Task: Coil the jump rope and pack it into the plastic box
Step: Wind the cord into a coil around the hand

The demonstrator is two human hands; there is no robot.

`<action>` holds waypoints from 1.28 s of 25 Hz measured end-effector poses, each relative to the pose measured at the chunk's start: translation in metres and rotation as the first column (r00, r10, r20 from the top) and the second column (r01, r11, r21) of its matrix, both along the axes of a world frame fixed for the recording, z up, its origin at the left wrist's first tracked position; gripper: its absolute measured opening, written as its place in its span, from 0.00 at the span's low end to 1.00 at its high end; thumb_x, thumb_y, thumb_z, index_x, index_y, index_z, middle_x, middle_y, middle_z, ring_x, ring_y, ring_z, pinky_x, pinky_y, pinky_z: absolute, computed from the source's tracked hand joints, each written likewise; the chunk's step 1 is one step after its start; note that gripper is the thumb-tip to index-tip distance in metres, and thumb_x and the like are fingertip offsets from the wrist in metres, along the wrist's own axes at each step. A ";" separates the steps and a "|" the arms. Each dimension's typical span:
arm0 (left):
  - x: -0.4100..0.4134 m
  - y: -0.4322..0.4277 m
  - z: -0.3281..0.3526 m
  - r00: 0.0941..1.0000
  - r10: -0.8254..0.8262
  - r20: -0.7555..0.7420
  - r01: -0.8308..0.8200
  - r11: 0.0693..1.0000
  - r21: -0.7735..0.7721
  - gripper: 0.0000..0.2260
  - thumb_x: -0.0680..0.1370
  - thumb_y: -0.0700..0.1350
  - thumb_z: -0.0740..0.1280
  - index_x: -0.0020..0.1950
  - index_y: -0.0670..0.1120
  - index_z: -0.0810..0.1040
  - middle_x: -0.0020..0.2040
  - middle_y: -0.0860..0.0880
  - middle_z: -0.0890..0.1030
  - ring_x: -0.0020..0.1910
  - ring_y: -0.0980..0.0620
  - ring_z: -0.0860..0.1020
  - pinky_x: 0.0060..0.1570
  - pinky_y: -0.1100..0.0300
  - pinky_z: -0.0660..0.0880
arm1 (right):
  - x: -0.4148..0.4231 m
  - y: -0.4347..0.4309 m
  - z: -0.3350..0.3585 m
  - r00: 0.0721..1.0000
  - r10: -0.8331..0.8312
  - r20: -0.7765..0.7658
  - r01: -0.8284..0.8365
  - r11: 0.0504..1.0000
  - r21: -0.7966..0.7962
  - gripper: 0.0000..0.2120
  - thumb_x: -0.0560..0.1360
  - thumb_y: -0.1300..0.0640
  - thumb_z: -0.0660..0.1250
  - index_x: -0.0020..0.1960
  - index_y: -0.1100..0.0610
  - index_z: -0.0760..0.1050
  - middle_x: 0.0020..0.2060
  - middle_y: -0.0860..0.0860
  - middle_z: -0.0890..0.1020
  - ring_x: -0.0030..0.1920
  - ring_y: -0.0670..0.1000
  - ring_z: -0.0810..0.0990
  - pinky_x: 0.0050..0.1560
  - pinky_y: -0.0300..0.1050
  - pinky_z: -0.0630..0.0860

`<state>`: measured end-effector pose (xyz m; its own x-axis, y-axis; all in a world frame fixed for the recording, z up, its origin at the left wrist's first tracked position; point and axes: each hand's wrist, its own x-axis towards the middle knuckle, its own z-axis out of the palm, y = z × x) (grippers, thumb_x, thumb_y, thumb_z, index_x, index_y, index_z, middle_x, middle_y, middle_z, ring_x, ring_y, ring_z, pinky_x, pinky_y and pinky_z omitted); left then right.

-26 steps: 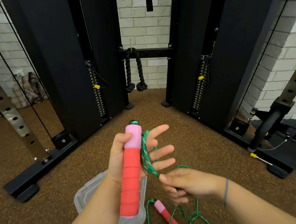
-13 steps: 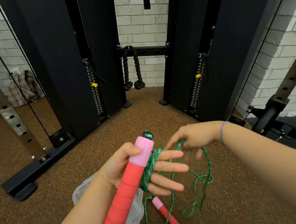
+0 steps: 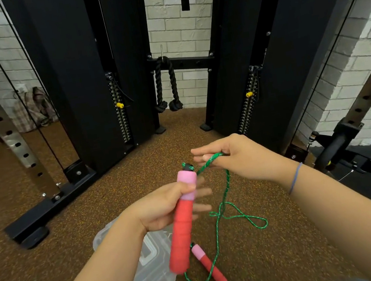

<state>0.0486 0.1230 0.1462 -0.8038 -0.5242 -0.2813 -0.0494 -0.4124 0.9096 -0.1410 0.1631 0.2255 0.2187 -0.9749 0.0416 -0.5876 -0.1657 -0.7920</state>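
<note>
Now, w/ left grip (image 3: pixel 165 206) clamping the handle (image 3: pixel 184 223), right grip (image 3: pixel 236 159) pinching cord (image 3: pixel 224 192): wrap snug loops just beside that handle.

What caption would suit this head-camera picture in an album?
Left hand grips a red-and-pink foam handle while right hand draws the green braided rope above a clear plastic box.

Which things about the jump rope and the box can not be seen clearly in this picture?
- Plastic box, head view: left forearm covers much; open or lidded unclear.
- Left hand fingers: motion-blurred behind held handle; wraps uncountable.
- Green rope: the end inside right hand hidden.
</note>
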 end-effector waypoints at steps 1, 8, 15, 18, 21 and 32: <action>-0.001 -0.001 0.001 0.997 0.082 0.002 -0.082 0.993 -0.082 0.30 0.73 0.49 0.66 0.74 0.47 0.63 0.68 0.49 0.75 0.57 0.49 0.80 0.54 0.59 0.75 | 0.003 0.002 -0.002 0.999 -0.041 -0.033 0.041 0.999 -0.009 0.15 0.77 0.63 0.64 0.61 0.52 0.78 0.55 0.51 0.83 0.54 0.44 0.82 0.59 0.43 0.78; 0.004 -0.007 0.003 0.858 0.363 -0.364 -0.420 0.903 -0.089 0.45 0.59 0.57 0.77 0.73 0.51 0.64 0.71 0.49 0.71 0.66 0.50 0.75 0.68 0.54 0.67 | 0.013 0.012 -0.016 0.913 -0.046 0.406 -0.144 0.894 0.424 0.10 0.78 0.61 0.62 0.57 0.55 0.78 0.48 0.54 0.85 0.45 0.47 0.85 0.52 0.41 0.77; 0.014 -0.008 0.015 0.617 0.234 -0.752 -0.089 0.969 0.229 0.35 0.75 0.58 0.61 0.77 0.43 0.55 0.75 0.37 0.61 0.75 0.39 0.59 0.73 0.43 0.52 | 0.012 0.017 -0.026 0.779 0.060 0.624 -0.425 0.781 0.456 0.17 0.72 0.46 0.61 0.55 0.49 0.81 0.47 0.54 0.86 0.46 0.52 0.85 0.40 0.41 0.82; 0.012 -0.010 0.015 0.577 0.230 -0.784 -0.023 0.964 0.266 0.33 0.77 0.58 0.55 0.77 0.43 0.54 0.70 0.40 0.72 0.74 0.39 0.61 0.74 0.44 0.48 | 0.015 0.020 -0.038 0.728 0.095 0.679 -0.508 0.740 0.442 0.20 0.72 0.40 0.58 0.55 0.47 0.81 0.47 0.53 0.86 0.46 0.51 0.86 0.30 0.38 0.80; 0.010 -0.012 0.018 0.589 0.217 -0.778 0.039 0.954 0.296 0.33 0.76 0.57 0.57 0.75 0.41 0.56 0.48 0.47 0.85 0.70 0.43 0.70 0.72 0.42 0.51 | 0.022 0.020 -0.055 0.730 0.146 0.668 -0.545 0.714 0.440 0.20 0.71 0.37 0.60 0.51 0.48 0.82 0.44 0.52 0.86 0.42 0.49 0.86 0.18 0.33 0.71; 0.006 -0.007 0.022 0.675 -0.025 -0.738 0.273 0.937 0.217 0.35 0.76 0.56 0.60 0.77 0.41 0.53 0.74 0.37 0.65 0.69 0.31 0.67 0.68 0.37 0.61 | 0.012 0.009 -0.090 0.761 0.268 0.590 -0.617 0.581 0.531 0.10 0.74 0.47 0.64 0.46 0.51 0.80 0.40 0.47 0.86 0.38 0.45 0.85 0.26 0.31 0.75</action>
